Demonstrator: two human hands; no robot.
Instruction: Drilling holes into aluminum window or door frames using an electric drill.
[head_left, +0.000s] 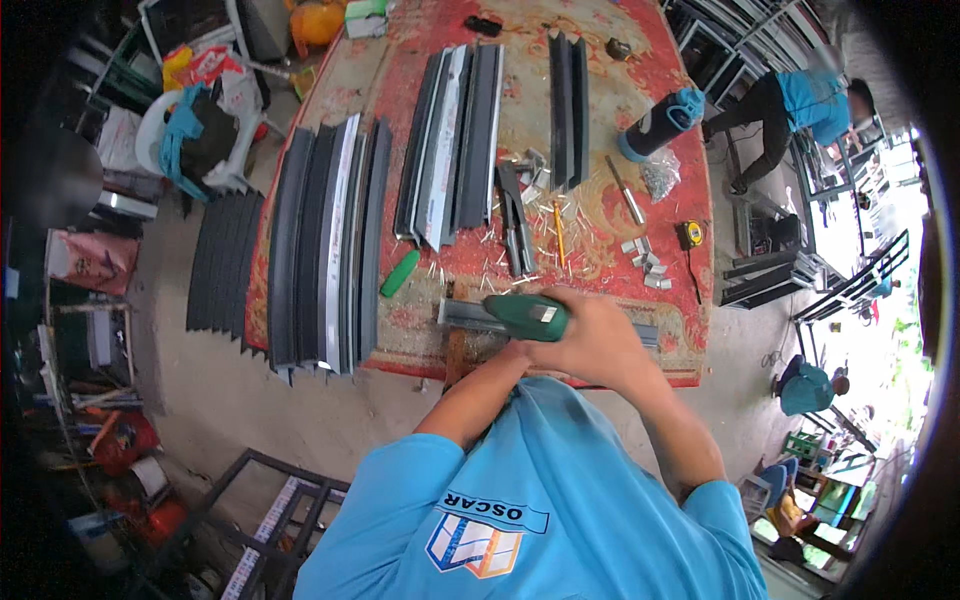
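My right hand [600, 340] is wrapped round a green power tool [520, 314] near the front edge of the table. Below the tool lies a grey metal profile [462, 314], running left to right. My left hand [522, 352] reaches in close under the tool and my right hand, its fingers hidden. Just beyond the profile are a long dark hand tool [514, 225], a yellow pencil [559, 236] and a green-handled tool [401, 274]. Small cut metal pieces [650, 265] lie to the right.
Bundles of dark profiles [310, 240] stretch across the red patterned table [520, 90], some overhanging its left side. Also on it are a blue bottle [662, 123], a bag of small parts [660, 175] and a tape measure [690, 235]. A co-worker [800, 105] bends over at the right.
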